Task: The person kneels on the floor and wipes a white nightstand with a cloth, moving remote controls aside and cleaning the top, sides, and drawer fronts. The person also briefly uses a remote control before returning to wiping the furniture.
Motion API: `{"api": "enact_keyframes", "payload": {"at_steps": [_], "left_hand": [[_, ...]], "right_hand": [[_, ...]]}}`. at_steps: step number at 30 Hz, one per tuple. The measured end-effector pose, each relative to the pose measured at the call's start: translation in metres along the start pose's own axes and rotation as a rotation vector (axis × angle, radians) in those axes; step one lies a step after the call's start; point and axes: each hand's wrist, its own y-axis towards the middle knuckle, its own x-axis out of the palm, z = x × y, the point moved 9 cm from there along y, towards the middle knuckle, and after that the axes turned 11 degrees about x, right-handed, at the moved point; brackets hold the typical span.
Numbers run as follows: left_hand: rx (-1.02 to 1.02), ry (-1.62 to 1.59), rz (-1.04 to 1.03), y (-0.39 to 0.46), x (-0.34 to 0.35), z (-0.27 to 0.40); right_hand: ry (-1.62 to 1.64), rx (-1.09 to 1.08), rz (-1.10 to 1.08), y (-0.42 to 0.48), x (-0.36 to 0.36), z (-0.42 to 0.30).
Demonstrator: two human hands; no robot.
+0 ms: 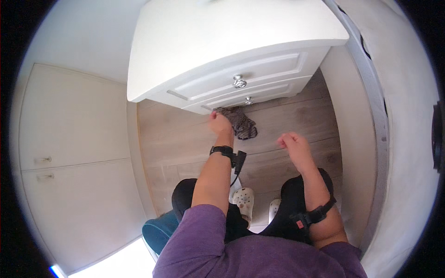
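A dark grey-brown patterned cloth (245, 123) hangs crumpled beside the lower front of a white two-drawer cabinet (222, 41). My left hand (220, 124), its fingers curled, grips the cloth near the upper left edge; the hand partly covers it. To the right, over the floor and apart from the cloth, is my right hand (295, 149). Its fingers are drawn together, and nothing shows between them. The upper drawer has a silver knob (239, 82), and a second knob (249, 100) sits on the drawer below. Both drawers look closed.
White cupboard doors (76, 121) with small handles stand at the left. A pale bed-like side panel (351, 114) runs along the right. Below are wood-look floorboards (174, 139), a cream clog (243, 201) and a teal rounded seat edge (160, 229).
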Motion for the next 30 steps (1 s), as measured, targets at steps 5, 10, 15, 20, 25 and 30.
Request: {"api": "enact_keyframes", "payload": {"at_steps": [5,10,15,20,25,30], "left_hand": [[-0.189,-0.315,-0.278,-0.07,0.076,-0.005],[-0.131,-0.254,-0.815,-0.143,0.149,0.025],[0.47,0.31,-0.965,-0.16,0.136,0.075],[0.723,0.249,-0.958,-0.178,0.063,0.164],[0.748,0.285,-1.185,-0.153,0.006,0.231],[1.312,0.061,-0.369,-0.032,-0.098,0.442]], "right_hand": [[-0.132,0.038,-0.005,0.01,0.003,0.01],[-0.238,-0.014,-0.004,0.022,0.005,0.027],[-0.218,-0.066,0.254,0.029,-0.036,0.025],[0.125,-0.083,0.218,0.036,-0.016,0.008],[0.62,0.005,-0.113,0.06,0.039,0.022],[0.102,-0.214,0.532,0.044,-0.001,-0.008]]}}
